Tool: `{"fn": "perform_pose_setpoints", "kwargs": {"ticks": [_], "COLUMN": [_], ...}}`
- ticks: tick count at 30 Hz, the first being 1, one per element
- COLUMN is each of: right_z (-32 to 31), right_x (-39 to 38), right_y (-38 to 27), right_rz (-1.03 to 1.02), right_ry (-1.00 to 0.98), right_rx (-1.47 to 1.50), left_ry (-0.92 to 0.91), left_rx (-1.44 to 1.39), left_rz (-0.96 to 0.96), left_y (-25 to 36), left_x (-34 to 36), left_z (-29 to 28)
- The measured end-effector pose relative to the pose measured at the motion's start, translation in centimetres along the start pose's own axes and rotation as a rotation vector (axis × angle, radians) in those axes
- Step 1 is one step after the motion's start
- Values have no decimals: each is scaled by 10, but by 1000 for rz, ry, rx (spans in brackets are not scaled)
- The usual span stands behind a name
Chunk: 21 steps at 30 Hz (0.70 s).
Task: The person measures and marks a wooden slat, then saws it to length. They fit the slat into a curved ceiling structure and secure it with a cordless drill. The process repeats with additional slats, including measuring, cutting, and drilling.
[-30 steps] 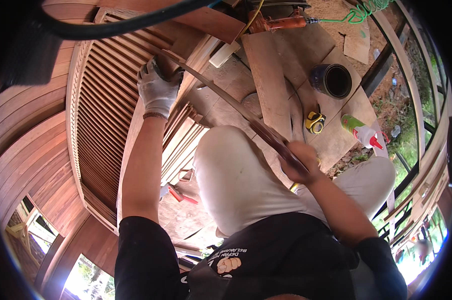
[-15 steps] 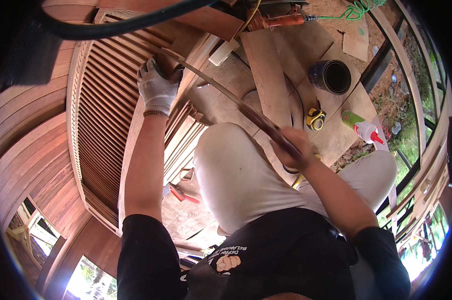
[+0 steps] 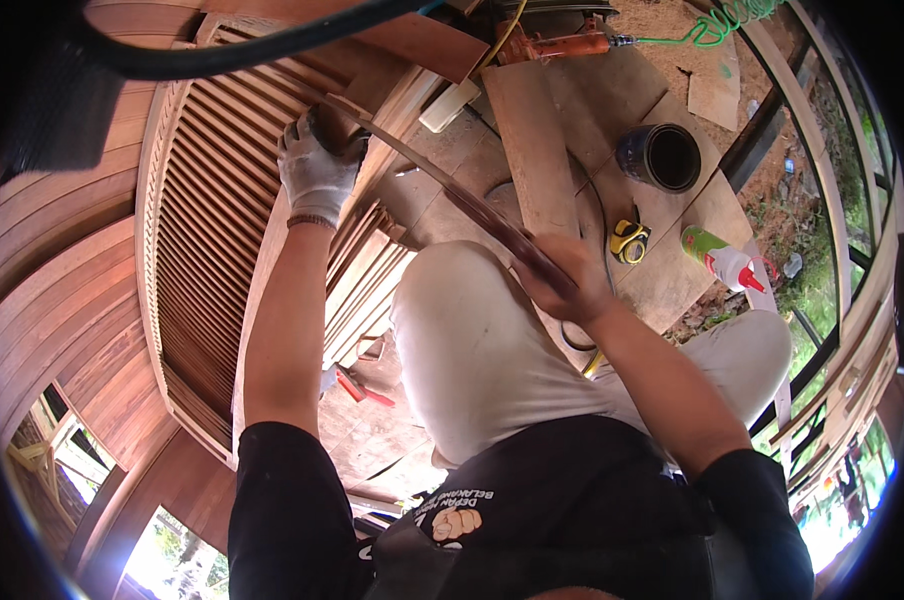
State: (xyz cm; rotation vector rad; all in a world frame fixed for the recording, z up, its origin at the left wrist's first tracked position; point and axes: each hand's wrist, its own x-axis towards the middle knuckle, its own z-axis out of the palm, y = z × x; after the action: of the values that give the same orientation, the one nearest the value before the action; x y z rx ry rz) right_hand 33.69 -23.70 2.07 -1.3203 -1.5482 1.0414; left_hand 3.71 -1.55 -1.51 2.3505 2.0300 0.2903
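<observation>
A long, thin brown strip runs diagonally from the louvred wooden panel toward my lap, darker at its near end. My right hand is bare and closed on that darker end. My left hand, in a grey glove with dark fingers, is closed at the strip's far end, on the panel's right edge; what its fingertips grip is hidden. Beneath my left forearm lies a stack of pale slats, with a red-handled tool nearby.
A curved plank wall rises at the left and a black hose arches overhead. To the right are a loose board, an open can, a tape measure, a glue bottle and an orange tool with a coiled green hose.
My right hand and the strip's near end have moved up and to the left over the last second. My left hand has stayed in about the same place.
</observation>
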Motion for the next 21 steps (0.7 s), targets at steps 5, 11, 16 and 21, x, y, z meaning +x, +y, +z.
{"fn": "perform_pose_setpoints", "kwargs": {"ticks": [5, 11, 16, 21], "right_z": [-19, 4, -19, 14], "right_x": [-43, 5, -39, 24], "right_y": [-1, 3, 4, 14], "right_rz": [-33, -29, -34, 39], "right_ry": [8, -4, -40, -39], "right_rx": [-117, 25, -266, -11], "left_ry": [-34, -18, -41, -61], "left_rx": [43, 54, 56, -10], "left_rz": [-58, -11, -39, -43], "left_y": [9, -3, 6, 7], "left_x": [-4, -5, -6, -3], "left_z": [-10, 4, -8, -4]}}
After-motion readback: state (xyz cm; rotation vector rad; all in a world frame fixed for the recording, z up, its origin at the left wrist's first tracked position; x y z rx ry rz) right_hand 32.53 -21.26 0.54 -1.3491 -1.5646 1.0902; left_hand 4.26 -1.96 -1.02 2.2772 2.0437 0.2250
